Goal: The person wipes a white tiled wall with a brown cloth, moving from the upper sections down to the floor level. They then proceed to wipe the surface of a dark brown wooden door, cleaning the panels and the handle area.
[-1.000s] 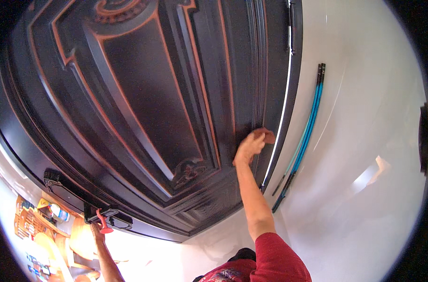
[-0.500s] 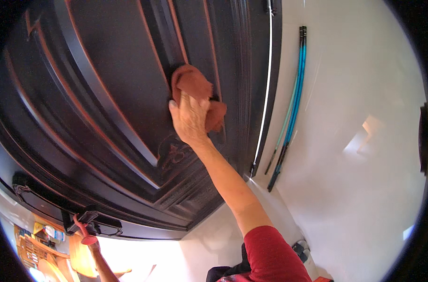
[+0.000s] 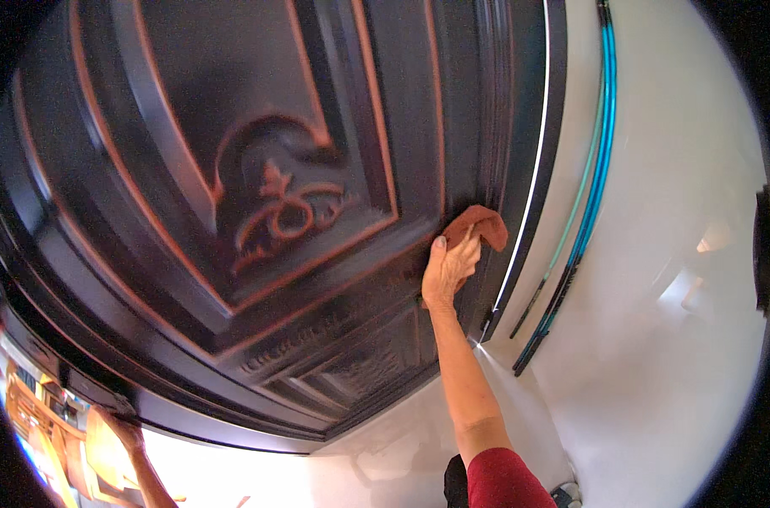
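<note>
My right hand [image 3: 453,267] presses a folded reddish-brown cloth [image 3: 484,227] against the dark panelled door [image 3: 233,76]. The cloth lies over the mouldings near the door's right edge, its lower part covered by my fingers. At the lower left, my left hand [image 3: 123,430] is against the door's outer edge, by the dark handle plate [image 3: 97,394]. Its fingers are blurred and partly hidden, so their grip does not show. A carved scroll [image 3: 289,216] with copper-coloured highlights stands out from the door's panel.
Long blue poles [image 3: 607,110] lean by the pale wall [image 3: 690,152], right of the door. Wooden chairs [image 3: 42,415] appear beyond the door at lower left. Part of a shoe [image 3: 565,494] shows at the lower right.
My right hand and the cloth have moved right and down across the door, toward its right edge. The view has shifted too. A pinkish-red thing by my left hand no longer shows there.
</note>
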Available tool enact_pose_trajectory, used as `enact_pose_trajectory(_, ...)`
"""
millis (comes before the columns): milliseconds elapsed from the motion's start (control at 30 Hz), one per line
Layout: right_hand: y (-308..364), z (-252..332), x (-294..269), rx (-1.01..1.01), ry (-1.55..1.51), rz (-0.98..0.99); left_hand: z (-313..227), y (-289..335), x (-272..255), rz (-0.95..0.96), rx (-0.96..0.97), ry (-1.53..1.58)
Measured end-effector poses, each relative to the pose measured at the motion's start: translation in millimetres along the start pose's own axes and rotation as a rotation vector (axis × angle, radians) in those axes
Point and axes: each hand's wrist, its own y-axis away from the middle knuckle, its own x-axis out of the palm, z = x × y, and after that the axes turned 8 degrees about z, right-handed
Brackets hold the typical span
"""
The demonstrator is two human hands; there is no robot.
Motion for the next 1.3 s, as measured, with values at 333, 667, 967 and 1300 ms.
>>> enact_pose_trajectory(333, 39.7, -9.3, 9.5, -0.341, -0.197, -0.113, 83.6, -9.3, -77.1, 0.368, -0.014, -0.118)
enact_pose_trajectory(667, 212.5, 161.3, 45.3, -1.384, -0.256, 0.178, 88.3, -6.1, -59.6, 0.209, 0.153, -0.412)
enact_pose_trajectory(967, 168.2, 70.3, 41.8, -0.755, 0.238, 0.215, 81.2, -8.6, -81.8, 0.163, 0.163, -0.442)
enact_pose_trajectory(1300, 89.9, -44.0, 42.1, 0.050, -0.087, 0.031, 84.1, -0.2, -54.2, 0.125, 0.163, -0.373)
